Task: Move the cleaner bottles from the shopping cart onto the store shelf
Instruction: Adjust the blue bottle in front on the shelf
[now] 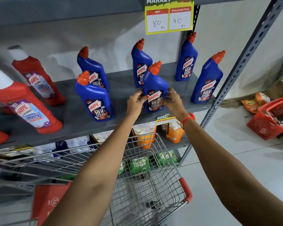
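**Both hands on a blue bottle at the shelf's front edge**

Nearest the camera, a silver wire shopping cart point(153, 185) with a red corner bumper stands against the shelving; a red panel lies at its left side, and no bottles can be made out in the part of its basket that shows. Two bare forearms reach over the cart. The right wrist carries a red thread band point(187, 119).

The left hand point(135, 104) and right hand point(173, 102) meet around the lower half of a blue angled-neck cleaner bottle with a red cap point(154, 88). Each grip is closed on the bottle's sides, fingers wrapped over the label. The bottle stands upright with its base on the front part of the grey metal shelf point(121, 85).

Further along the same shelf, five more blue bottles stand apart from one another: two at the left point(95, 98), one directly behind the held bottle point(140, 62), and two at the right point(207, 80). At the far left stand red bathroom-cleaner bottles with white caps point(23, 103).

Below the shelf sit orange refill pouches point(174, 132). Above hangs a yellow price card point(169, 17) reading 80 and 40. On the floor to the right lies a red plastic basket point(271, 119).
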Available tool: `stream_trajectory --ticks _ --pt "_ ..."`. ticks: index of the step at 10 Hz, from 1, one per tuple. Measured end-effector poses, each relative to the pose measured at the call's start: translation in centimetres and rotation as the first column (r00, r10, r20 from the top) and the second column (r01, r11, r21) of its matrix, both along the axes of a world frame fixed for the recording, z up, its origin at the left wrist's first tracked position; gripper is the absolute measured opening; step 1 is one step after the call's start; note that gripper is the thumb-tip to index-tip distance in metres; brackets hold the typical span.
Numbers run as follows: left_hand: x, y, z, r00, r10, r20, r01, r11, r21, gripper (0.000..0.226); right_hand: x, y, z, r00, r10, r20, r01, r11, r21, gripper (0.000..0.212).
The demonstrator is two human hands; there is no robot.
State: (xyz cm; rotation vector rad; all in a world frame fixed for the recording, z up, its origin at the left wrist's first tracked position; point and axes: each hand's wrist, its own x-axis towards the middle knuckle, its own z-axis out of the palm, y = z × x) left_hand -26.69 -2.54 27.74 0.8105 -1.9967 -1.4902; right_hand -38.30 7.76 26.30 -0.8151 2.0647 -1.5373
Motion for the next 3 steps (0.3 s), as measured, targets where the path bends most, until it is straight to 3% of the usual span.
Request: stream_trajectory --ticks 2,3 --pt "0.3 0.6 0.4 0.999 0.01 0.051 -0.006 0.998 -0.066 0.036 0.4 0.3 0.1 1.0 0.001 0.002 -0.001 1.0 0.011 0.056" --pt "0.6 1.5 0.9 0.996 0.035 0.079 -0.024 0.99 -0.138 0.046 1.4 0.4 0.7 0.996 -0.075 -0.05 0.071 0.995 -0.065 0.076"
